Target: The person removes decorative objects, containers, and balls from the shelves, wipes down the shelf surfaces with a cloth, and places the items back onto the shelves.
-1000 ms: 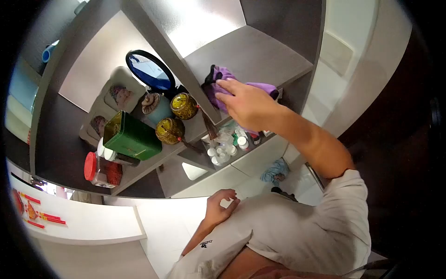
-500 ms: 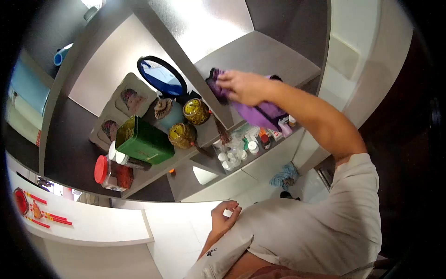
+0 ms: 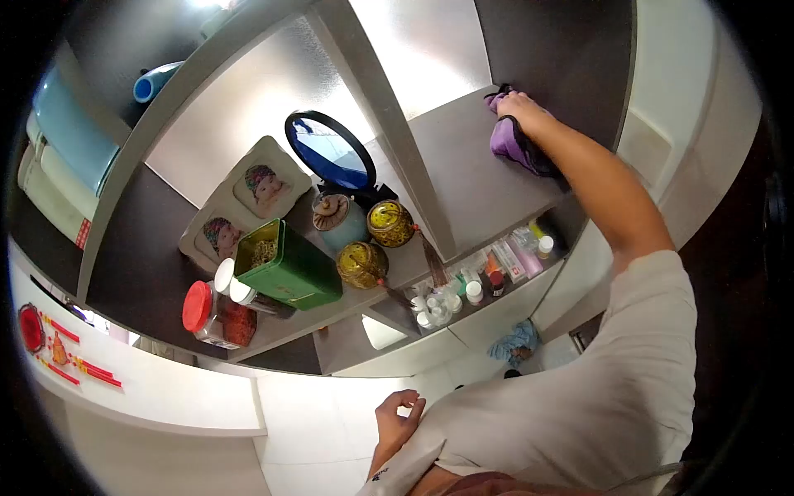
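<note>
My right hand (image 3: 518,109) presses a purple cloth with black edging (image 3: 514,149) onto the grey shelf board (image 3: 451,136), close to the back right corner of the compartment. Part of the cloth hangs down beneath my wrist, and my fingertips are partly hidden in it. Low down in front of my body, my left hand (image 3: 399,417) is loosely curled, with a gap between thumb and fingers and nothing visible in it.
Left of the divider (image 3: 380,107) stand a round mirror (image 3: 331,153), a green tin (image 3: 289,269), two yellow patterned jars (image 3: 362,264), a blue-grey lidded jar (image 3: 341,227) and a red-lidded jar (image 3: 203,310). Small bottles (image 3: 474,292) fill the lower shelf. A blue cloth (image 3: 514,343) lies below.
My right hand has moved with the purple cloth from beside the divider to the back right of the compartment. My left hand stays low, still loosely curled. The view has shifted slightly.
</note>
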The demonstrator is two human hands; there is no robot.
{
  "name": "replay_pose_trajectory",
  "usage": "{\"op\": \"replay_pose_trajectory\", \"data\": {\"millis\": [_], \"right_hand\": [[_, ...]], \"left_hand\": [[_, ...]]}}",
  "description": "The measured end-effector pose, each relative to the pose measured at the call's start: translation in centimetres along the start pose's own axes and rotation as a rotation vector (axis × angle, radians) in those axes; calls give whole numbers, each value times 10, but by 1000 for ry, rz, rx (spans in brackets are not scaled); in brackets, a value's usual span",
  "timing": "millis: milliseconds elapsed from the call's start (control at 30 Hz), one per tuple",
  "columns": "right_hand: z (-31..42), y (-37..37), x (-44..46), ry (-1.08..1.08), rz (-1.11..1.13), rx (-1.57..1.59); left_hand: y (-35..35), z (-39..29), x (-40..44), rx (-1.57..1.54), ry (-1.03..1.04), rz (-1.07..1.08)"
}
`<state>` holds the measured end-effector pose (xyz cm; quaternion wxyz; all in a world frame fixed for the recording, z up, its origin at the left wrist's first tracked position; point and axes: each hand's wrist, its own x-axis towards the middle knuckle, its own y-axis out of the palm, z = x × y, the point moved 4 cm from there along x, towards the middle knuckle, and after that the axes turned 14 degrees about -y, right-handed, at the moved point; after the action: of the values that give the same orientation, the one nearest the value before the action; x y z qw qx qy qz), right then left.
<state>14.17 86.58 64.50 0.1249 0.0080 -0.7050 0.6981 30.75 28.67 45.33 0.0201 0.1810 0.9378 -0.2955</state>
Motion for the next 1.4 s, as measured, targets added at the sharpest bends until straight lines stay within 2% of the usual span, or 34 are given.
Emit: {"op": "replay_pose_trajectory", "data": {"millis": [67,100,133,167,200,267,300,333,367,433,467,533,567,633,733,800,867,967,1033,1133,1200,1233,1267,1300,1333,1400], "right_hand": [[16,-6,16,111,2,15],[31,-15,16,85,109,-62],[38,-11,26,156,149,-100],[3,50,75,-16,55,-85],[41,28,52,-110,-46,132],[90,35,42,-667,-275,294],[135,-4,1,-642,-71,311],[152,0,-11,-640,-41,286],[170,-18,-43,-592,-125,251],[151,-6,-49,-611,-171,275],[132,-2,-49,-552,-112,297],[86,-9,-45,-290,17,187],[66,-21,-47,-86,87,57],[42,-33,-45,9,42,-69],[-3,18,18,38,33,-106],[-8,33,38,236,-143,-74],[-2,18,49,329,-143,68],[17,-4,55,243,72,96],[34,-2,66,80,118,57],[90,16,73,-355,-53,57],[126,22,70,-609,-174,298],[136,10,51,-583,-152,359],[132,-10,39,-534,-49,311],[118,-12,39,-435,-37,267],[87,-3,44,-243,-68,190],[23,16,53,144,-164,64]], "left_hand": [[0,7,-4,-26,-46,-20],[0,9,-4,-37,-65,-27],[1,9,-3,-38,-47,-17],[2,9,-1,-37,-28,-4],[6,7,1,-39,-8,12],[17,7,11,-36,-12,71],[23,6,15,-34,-16,99],[28,-2,20,-16,25,131],[31,-11,25,24,66,155],[37,-28,34,105,146,198],[39,-31,38,119,217,213],[37,-40,40,141,176,217],[36,-42,39,147,151,215],[32,-35,35,143,97,191],[27,-14,29,86,-21,140],[21,-9,21,50,-172,110],[17,-2,17,45,-151,57],[12,1,7,0,-109,2],[14,15,4,-17,-101,15],[21,13,6,1,-85,51],[25,-1,11,63,-97,81],[26,-10,15,89,-72,84],[27,-18,18,116,-49,88],[26,-21,18,146,-29,91],[27,-17,20,170,24,75],[23,-15,16,150,-11,59]]}}
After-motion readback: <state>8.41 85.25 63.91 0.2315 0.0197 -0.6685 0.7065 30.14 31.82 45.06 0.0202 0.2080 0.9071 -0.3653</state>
